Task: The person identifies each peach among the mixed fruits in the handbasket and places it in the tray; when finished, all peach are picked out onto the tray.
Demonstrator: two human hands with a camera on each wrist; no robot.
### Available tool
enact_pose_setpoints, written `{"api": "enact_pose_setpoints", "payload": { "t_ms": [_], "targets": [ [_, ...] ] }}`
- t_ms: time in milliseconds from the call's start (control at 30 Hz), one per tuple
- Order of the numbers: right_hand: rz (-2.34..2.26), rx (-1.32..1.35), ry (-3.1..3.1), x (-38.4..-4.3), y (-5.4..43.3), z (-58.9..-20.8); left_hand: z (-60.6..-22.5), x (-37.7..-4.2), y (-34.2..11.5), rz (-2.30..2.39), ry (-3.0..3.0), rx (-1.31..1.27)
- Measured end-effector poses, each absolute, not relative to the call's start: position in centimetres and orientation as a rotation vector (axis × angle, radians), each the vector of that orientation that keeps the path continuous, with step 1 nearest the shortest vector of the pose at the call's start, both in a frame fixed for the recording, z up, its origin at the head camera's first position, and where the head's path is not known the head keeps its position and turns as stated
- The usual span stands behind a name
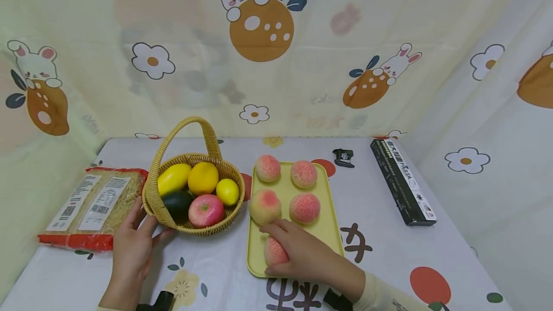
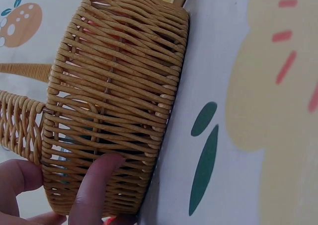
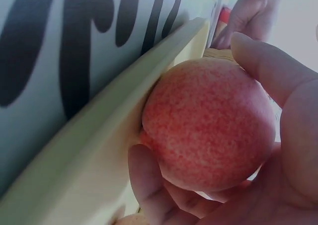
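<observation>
My right hand (image 1: 302,253) holds a pink peach (image 1: 275,252) at the near left of a yellow tray (image 1: 329,220). In the right wrist view, thumb and fingers curve round this peach (image 3: 208,125), close to the tray's rim (image 3: 94,130). Several other peaches (image 1: 305,208) sit farther back on the tray. My left hand (image 1: 134,248) touches the lower left outside of a wicker basket (image 1: 151,191). Its thumb (image 2: 97,185) lies nearly straight against the woven wall (image 2: 119,86). Inside the basket are a red apple (image 1: 206,210), yellow and orange fruits and a dark green one.
To the left of the basket lies a red-edged clear bag (image 1: 110,205) with white labels. A long black box (image 1: 402,181) lies at the right, and a small black packet (image 1: 343,157) is behind the tray. Printed cloth covers the table (image 1: 380,263) and hangs behind it.
</observation>
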State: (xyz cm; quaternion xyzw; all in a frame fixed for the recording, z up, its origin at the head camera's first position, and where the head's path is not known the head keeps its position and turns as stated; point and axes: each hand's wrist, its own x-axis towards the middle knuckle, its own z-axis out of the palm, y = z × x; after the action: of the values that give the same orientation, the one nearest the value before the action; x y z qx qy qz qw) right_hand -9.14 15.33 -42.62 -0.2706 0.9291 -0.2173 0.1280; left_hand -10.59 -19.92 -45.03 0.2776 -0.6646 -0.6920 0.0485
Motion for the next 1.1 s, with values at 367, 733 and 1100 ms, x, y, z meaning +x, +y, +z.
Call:
{"api": "enact_pose_setpoints", "payload": {
  "t_ms": [367, 733, 1100],
  "targets": [
    [-0.663, -0.787, 2.701, -8.9, 16.8, -42.0, -45.0, -10.4, -20.0, -2.148, -1.995, 0.809],
    [-0.777, -0.712, 2.646, -8.2, 18.1, -40.3, -45.0, -10.5, -20.0, -2.134, -2.002, 0.823],
    [-0.888, -0.64, 2.598, -7.9, 18.9, -40.1, -45.0, -10.6, -19.9, -2.14, -2.001, 0.803]
  ]
}}
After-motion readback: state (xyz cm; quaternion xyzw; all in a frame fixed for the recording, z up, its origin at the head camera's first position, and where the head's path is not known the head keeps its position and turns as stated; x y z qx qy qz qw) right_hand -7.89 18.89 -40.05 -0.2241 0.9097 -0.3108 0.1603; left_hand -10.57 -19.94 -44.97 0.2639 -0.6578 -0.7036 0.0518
